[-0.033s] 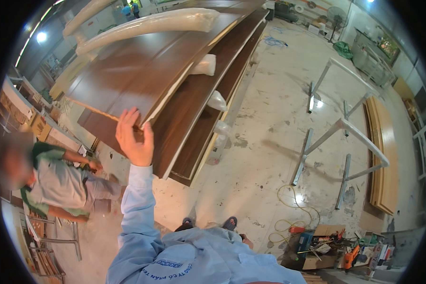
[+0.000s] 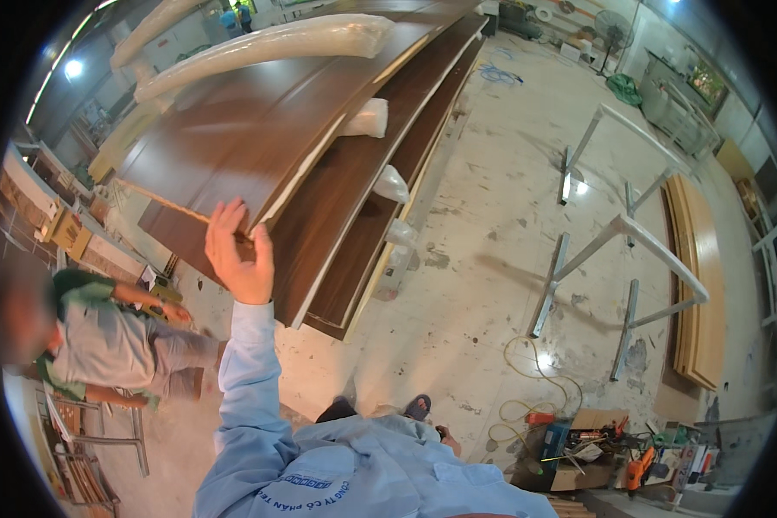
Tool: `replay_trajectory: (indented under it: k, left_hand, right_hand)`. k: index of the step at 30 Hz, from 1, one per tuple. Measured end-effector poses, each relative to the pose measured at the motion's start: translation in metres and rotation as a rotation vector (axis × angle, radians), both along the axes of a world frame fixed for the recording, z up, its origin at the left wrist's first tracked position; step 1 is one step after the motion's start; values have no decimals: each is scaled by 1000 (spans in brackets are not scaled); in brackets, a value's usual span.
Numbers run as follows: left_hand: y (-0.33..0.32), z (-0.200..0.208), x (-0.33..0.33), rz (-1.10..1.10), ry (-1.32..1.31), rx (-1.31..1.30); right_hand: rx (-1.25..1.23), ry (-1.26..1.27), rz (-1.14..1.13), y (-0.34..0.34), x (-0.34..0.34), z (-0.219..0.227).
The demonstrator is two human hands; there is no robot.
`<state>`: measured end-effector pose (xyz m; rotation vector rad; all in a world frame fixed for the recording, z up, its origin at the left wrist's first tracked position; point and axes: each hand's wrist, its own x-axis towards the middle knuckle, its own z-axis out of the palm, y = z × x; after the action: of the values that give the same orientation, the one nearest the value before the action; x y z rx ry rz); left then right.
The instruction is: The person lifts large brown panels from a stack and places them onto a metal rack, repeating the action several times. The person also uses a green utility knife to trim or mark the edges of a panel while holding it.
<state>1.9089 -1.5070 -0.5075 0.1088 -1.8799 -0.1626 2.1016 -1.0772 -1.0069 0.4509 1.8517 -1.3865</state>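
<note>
The glossy dark-brown wood-grained panel (image 2: pixel 259 104) is still grasped by the left fingers (image 2: pixel 225 226); the right hand's (image 2: pixel 450 441) hold cannot be told.

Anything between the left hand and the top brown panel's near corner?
Nothing visible: the left hand is right at the near corner of the top brown panel. The long plastic-wrapped roll lies farther back, clear of it.

Top panel (image 2: pixel 249 116) — glossy, dark wood

curved blue lettering (image 2: pixel 347 490), blue logo (image 2: pixel 307 482) on light-blue shirt (image 2: pixel 397 457)
</note>
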Motion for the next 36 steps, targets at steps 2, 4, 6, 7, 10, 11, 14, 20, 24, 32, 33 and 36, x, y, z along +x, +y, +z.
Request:
replay_trajectory:
  k: [2, 4, 6, 7, 10, 11, 14, 20, 24, 32, 33, 36]
  left_hand:
    - [4, -4, -9, -13, 66, 26]
    - [5, -8, -17, -29, 112, 62]
    - [6, -12, -26, -74, 173, 88]
    - [7, -13, -30, -84, 179, 103]
    - [8, -19, -46, -59, 273, 127]
    - [9, -21, -51, -74, 306, 159]
    - [8, -24, -68, -44, 456, 228]
    - [-1, -20, -94, 75, 654, 194]
    - [-1, -15, -98, 99, 664, 219]
    - [45, -14, -84, 612, 565, 126]
    - [60, -15, -91, 709, 604, 86]
    - [109, -20, -131, 747, 587, 69]
  right_hand:
    - [-1, -10, -39, 13, -4, -1]
    - [7, -23, -73, 25, -9, -2]
    - [22, -27, -110, 37, -17, -2]
    - [30, -30, -129, 44, -24, -2]
    - [76, -26, -170, 74, -53, 4]
    - [95, -21, -175, 86, -66, 9]
    - [157, 13, -169, 122, -118, 26]
    - [210, 142, -20, 151, -258, 73]
    - [159, 225, 163, 133, -349, 94]
    - [75, 321, 563, 130, -509, 109]
    - [67, 340, 601, 136, -532, 111]
    - [14, 491, 689, 165, -609, 128]
